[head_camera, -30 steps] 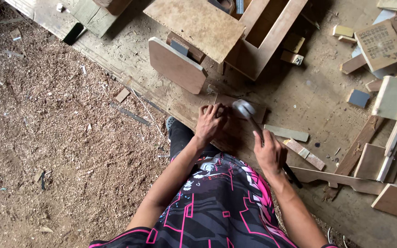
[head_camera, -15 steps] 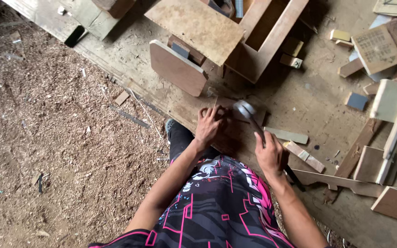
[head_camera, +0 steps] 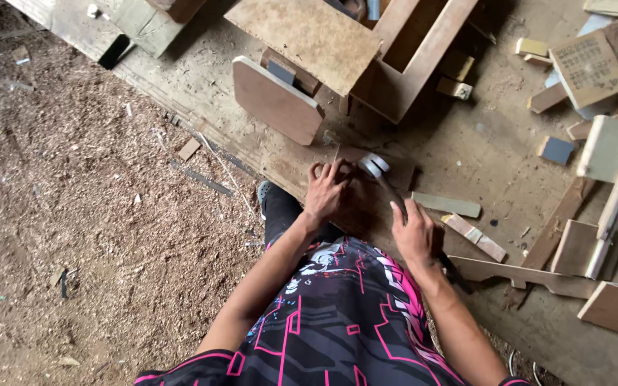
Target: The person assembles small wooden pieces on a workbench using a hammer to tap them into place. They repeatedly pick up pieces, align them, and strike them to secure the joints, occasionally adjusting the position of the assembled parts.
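My right hand point(head_camera: 413, 232) grips the handle of a hammer point(head_camera: 375, 169), whose pale metal head hangs over a small dark wooden piece point(head_camera: 377, 161) on the plank floor. My left hand point(head_camera: 325, 191) rests flat with its fingers spread on the wood just left of the hammer head, pressing the piece down. Whether a nail stands under the hammer cannot be made out.
A rounded brown board point(head_camera: 275, 100) and an open wooden box frame point(head_camera: 409, 57) lie just beyond my hands. Offcuts and strips point(head_camera: 473, 237) are scattered on the right across the wooden platform point(head_camera: 509, 164). Sawdust-covered ground point(head_camera: 73, 214) lies to the left.
The hammer head has shifted slightly between frames, staying above the same spot. My left hand stays pressed on the wood.
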